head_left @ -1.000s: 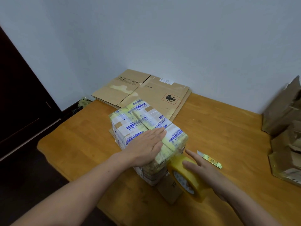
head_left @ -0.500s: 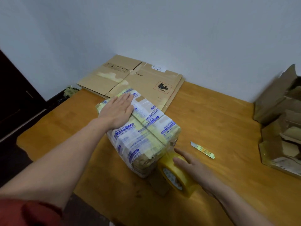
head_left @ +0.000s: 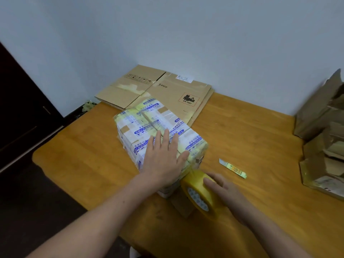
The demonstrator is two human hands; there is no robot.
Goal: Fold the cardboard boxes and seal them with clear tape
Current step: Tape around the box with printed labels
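Counter [head_left: 251, 131] carries all. Flat cartons [head_left: 167, 90] lie just behind taped box [head_left: 147, 121]. Left grip [head_left: 163, 161] flat on box top, fingers straight, holding nothing. Right grip [head_left: 223, 189] curled over yellow tape roll [head_left: 199, 198] at box's near corner. 1 cutter [head_left: 232, 167] right of box, apart.

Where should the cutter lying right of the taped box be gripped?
Probably the yellow handle, pinched across its long edges from above. The cutter lies flat on the table, bare blade at the end nearer the box, so stay toward the other end.
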